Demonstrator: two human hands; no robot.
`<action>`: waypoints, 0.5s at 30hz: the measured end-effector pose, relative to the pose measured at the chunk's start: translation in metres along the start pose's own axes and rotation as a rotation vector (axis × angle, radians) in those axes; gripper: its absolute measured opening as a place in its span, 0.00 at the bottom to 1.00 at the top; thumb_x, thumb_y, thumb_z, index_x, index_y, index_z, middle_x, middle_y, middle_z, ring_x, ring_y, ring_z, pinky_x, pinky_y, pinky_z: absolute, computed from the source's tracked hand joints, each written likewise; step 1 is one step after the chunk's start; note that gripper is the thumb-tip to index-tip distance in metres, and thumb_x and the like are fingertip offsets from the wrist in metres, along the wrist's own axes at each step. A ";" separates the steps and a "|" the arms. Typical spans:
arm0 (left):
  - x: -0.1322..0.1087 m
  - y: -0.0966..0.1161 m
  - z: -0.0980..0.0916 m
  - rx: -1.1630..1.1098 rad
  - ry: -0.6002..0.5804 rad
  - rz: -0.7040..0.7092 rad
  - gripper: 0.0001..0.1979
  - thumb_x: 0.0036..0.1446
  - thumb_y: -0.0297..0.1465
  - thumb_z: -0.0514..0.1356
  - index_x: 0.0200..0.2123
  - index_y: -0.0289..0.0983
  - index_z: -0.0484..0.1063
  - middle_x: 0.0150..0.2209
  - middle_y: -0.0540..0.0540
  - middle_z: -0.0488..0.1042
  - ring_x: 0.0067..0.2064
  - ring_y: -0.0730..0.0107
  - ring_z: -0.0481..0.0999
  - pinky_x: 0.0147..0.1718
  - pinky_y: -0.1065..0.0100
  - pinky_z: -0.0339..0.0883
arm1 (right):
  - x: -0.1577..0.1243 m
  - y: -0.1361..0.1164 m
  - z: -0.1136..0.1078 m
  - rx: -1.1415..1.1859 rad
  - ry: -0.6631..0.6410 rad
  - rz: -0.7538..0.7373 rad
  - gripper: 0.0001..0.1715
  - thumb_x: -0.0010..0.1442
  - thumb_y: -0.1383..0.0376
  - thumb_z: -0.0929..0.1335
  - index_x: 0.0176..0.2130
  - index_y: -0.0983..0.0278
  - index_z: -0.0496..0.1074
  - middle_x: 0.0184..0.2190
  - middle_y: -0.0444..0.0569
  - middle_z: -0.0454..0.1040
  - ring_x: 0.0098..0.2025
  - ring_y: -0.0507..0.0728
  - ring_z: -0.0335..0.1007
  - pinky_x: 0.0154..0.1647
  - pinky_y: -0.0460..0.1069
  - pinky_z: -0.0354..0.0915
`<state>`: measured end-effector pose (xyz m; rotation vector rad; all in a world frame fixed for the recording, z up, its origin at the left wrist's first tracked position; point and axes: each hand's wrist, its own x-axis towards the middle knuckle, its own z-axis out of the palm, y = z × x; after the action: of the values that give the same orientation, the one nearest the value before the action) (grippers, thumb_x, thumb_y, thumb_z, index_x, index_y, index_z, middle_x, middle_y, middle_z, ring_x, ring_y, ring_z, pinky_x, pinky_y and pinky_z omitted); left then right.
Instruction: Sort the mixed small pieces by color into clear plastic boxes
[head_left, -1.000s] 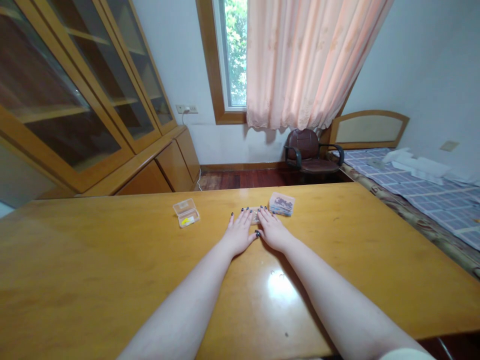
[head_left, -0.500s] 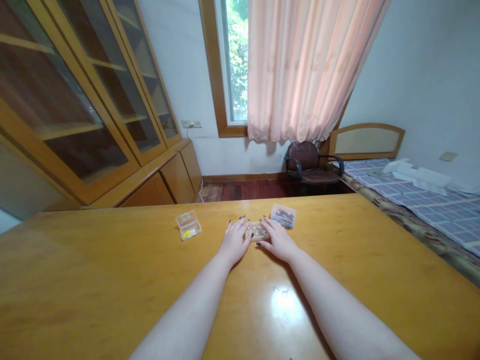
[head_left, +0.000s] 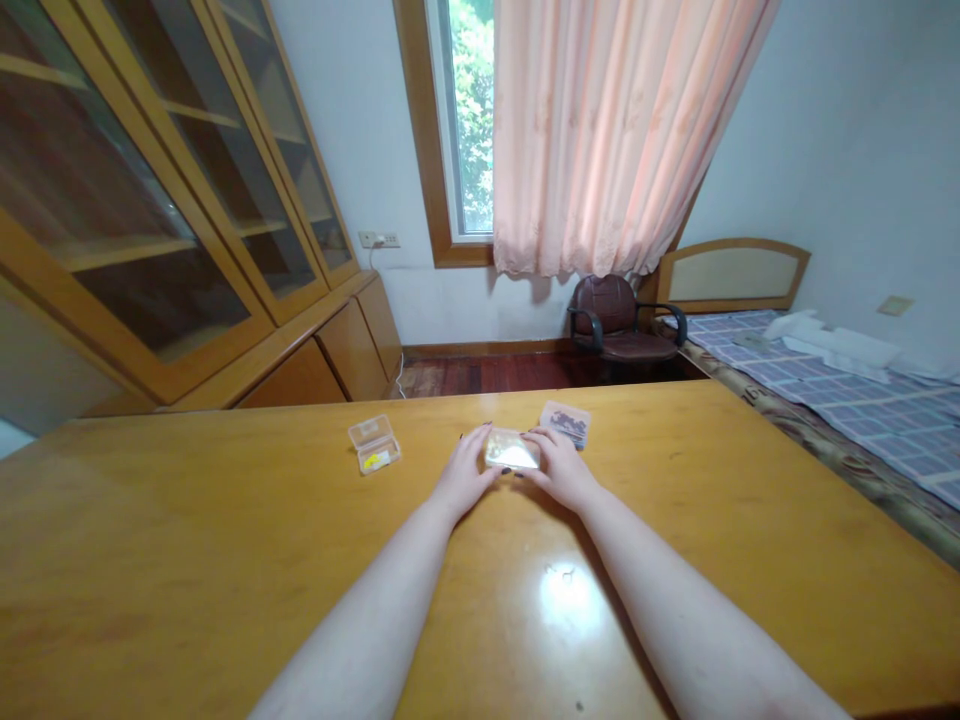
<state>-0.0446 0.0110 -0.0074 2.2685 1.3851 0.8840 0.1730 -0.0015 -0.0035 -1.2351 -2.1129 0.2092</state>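
Observation:
A small flat, clear box (head_left: 512, 450) is between my two hands, its top bright with glare and its contents hard to make out. My left hand (head_left: 466, 470) grips its left end, the thumb at the near edge and the fingers at the far side. At the right end, my right hand (head_left: 559, 468) holds it the same way. Just behind my right hand lies a pinkish printed card or packet (head_left: 567, 422), partly covered by the fingers. To the left, an open clear plastic case (head_left: 376, 446) with something yellow and white inside rests on the table.
The wide wooden table (head_left: 225, 560) reflects light near my right forearm. Beyond it are a brown armchair (head_left: 616, 318), a pink curtain (head_left: 600, 140) and a bed (head_left: 825, 370). A glass-door cabinet (head_left: 180, 250) stands at the left.
My fingers have shifted from lying over the box to gripping its two ends. Its top now catches glare, where small pale pieces showed before.

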 end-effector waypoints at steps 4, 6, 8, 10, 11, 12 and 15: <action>0.000 0.004 -0.007 0.083 0.291 -0.100 0.30 0.56 0.39 0.59 0.60 0.40 0.56 0.63 0.38 0.56 0.64 0.57 0.54 0.63 0.49 0.45 | 0.002 0.020 -0.017 0.007 0.337 0.097 0.25 0.58 0.57 0.66 0.55 0.59 0.65 0.54 0.57 0.61 0.57 0.64 0.58 0.59 0.62 0.57; 0.000 0.005 -0.015 0.141 0.469 -0.205 0.27 0.56 0.39 0.58 0.58 0.40 0.58 0.63 0.37 0.54 0.65 0.55 0.53 0.63 0.49 0.45 | 0.001 0.035 -0.026 -0.013 0.446 0.157 0.26 0.59 0.56 0.65 0.55 0.59 0.65 0.54 0.56 0.59 0.58 0.64 0.57 0.60 0.62 0.56; 0.000 0.004 -0.030 0.176 0.614 -0.323 0.27 0.57 0.41 0.57 0.57 0.40 0.59 0.64 0.36 0.51 0.66 0.55 0.50 0.63 0.50 0.47 | 0.000 0.048 -0.032 -0.035 0.473 0.195 0.25 0.59 0.56 0.63 0.55 0.61 0.65 0.54 0.57 0.58 0.58 0.64 0.56 0.60 0.62 0.55; -0.002 -0.001 -0.050 0.218 0.725 -0.432 0.30 0.55 0.43 0.58 0.58 0.37 0.59 0.65 0.34 0.47 0.66 0.52 0.48 0.62 0.49 0.47 | -0.001 0.059 -0.033 -0.045 0.446 0.213 0.25 0.59 0.57 0.63 0.55 0.61 0.66 0.53 0.57 0.58 0.58 0.65 0.56 0.60 0.63 0.55; -0.003 -0.006 -0.062 0.251 0.752 -0.473 0.32 0.54 0.44 0.59 0.58 0.37 0.58 0.66 0.33 0.45 0.66 0.50 0.47 0.62 0.49 0.46 | -0.001 0.063 -0.032 -0.048 0.428 0.219 0.25 0.59 0.57 0.63 0.55 0.62 0.66 0.53 0.57 0.58 0.58 0.65 0.56 0.60 0.63 0.55; -0.005 -0.013 -0.073 0.285 0.766 -0.501 0.34 0.52 0.45 0.60 0.59 0.36 0.57 0.66 0.32 0.44 0.67 0.49 0.46 0.62 0.48 0.46 | -0.001 0.066 -0.030 -0.050 0.407 0.227 0.25 0.59 0.58 0.63 0.54 0.62 0.67 0.53 0.58 0.58 0.57 0.65 0.55 0.60 0.63 0.54; -0.013 -0.039 -0.102 0.358 0.794 -0.627 0.36 0.52 0.43 0.60 0.61 0.36 0.55 0.66 0.32 0.45 0.66 0.48 0.48 0.62 0.48 0.46 | 0.001 0.070 -0.023 -0.062 0.349 0.256 0.23 0.60 0.58 0.62 0.53 0.63 0.69 0.54 0.60 0.58 0.57 0.67 0.55 0.59 0.65 0.54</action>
<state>-0.1426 0.0148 0.0422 1.4978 2.5688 1.4445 0.2366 0.0324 -0.0172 -1.4614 -1.6739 0.0352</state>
